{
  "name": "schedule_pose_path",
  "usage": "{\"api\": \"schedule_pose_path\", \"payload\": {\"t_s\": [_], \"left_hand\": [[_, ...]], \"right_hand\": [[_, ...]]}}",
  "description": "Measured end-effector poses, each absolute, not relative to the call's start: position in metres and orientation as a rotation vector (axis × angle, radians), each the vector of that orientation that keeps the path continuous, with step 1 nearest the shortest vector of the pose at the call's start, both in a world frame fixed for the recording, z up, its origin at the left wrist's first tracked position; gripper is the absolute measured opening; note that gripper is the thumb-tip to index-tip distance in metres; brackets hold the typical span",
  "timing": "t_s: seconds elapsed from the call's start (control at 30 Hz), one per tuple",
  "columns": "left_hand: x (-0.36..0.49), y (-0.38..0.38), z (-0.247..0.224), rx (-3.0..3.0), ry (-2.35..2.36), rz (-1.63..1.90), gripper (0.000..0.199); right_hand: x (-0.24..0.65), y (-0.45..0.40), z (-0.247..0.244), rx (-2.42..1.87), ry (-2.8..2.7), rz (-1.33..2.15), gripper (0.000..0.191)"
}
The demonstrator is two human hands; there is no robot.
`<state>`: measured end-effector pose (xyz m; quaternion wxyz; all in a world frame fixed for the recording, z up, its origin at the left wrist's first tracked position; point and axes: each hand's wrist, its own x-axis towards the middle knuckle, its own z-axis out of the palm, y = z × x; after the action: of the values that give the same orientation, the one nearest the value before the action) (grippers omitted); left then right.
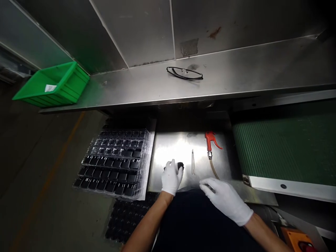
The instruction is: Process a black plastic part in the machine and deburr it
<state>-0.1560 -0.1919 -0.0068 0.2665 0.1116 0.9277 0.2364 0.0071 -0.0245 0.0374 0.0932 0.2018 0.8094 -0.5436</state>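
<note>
I wear white gloves on both hands. My left hand (171, 176) is closed around a small black part (180, 165) on the lit steel work surface (181, 147). My right hand (225, 199) rests low on the surface's front edge, fingers stretched out flat toward the left; whether it holds anything I cannot tell. A thin white blade-like tool (193, 162) lies between the hands. A red air gun (210, 141) with a hose lies behind my right hand.
Stacked clear trays of black parts (115, 161) sit left of the surface, more below them. A green conveyor belt (286, 147) runs on the right. On the steel shelf (236, 77) above lie glasses (184, 73) and a green bin (54, 84).
</note>
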Motion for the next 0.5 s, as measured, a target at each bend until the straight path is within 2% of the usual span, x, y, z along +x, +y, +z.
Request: {"api": "schedule_pose_path", "payload": {"t_s": [0.1,0.23,0.37,0.5], "left_hand": [[-0.163,-0.216,-0.013,0.243,2.586,0.503,0.047],[-0.175,-0.230,-0.032,0.105,2.572,0.565,0.028],[-0.185,-0.226,-0.033,-0.122,2.532,0.842,0.024],[-0.182,-0.216,0.001,-0.356,2.276,1.255,0.029]], "right_hand": [[0.005,-0.028,0.036,0.593,2.363,-1.609,0.020],[-0.004,-0.030,0.041,0.437,2.450,-1.541,0.019],[-0.017,-0.033,0.051,0.357,2.518,-1.477,0.018],[-0.031,-0.041,0.063,0.261,2.583,-1.422,0.019]]}}
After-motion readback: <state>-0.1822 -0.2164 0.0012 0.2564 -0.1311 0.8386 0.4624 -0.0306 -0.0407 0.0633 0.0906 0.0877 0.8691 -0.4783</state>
